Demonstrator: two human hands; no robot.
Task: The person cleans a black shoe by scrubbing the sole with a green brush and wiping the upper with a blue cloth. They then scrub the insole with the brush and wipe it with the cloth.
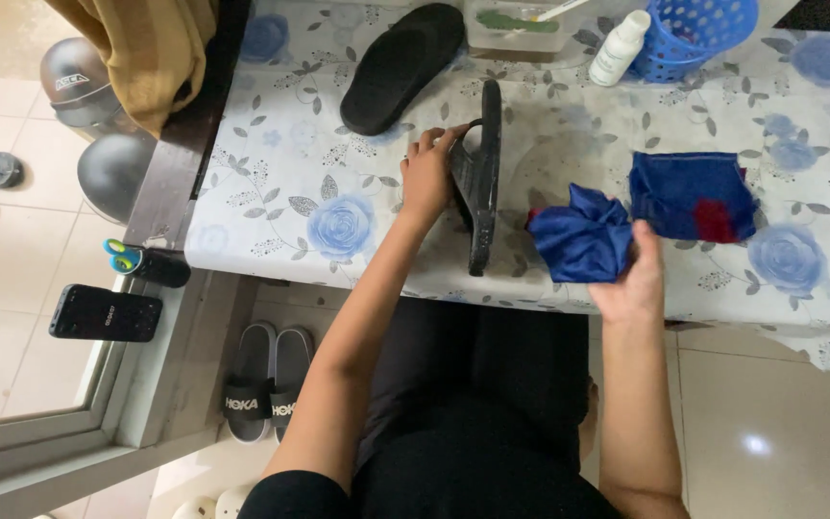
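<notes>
Floral vinyl covers the tabletop (271,173) in front of you, pale with blue roses and grey leaves, slick-looking and slightly creased at the near edge.

Your left hand (427,173) has its grip pressed around a black flip-flop (484,178), fingers curled over the far part of the strap while the sandal stands on its edge, sole facing right. Your right hand (638,279) pinches a crumpled blue cloth (583,235) at the near edge of the tabletop, just right of the sandal; the cloth looks thin and shiny, bunched into soft folds.

Farther out, a second blue cloth (689,192) with a red patch lies flat to the right. The other flip-flop (401,62) lies sole-up at the far side, matte and rubbery. A white bottle (619,46) leans beside a blue perforated basket (698,29) at the far right.

Your hold on the standing sandal looks light; I judge it could tip flat or skid on the smooth covering if you press the cloth against it from the side. The cloth hangs close to the edge and could slip to the tiled floor (770,423) if your pinch loosens.
</notes>
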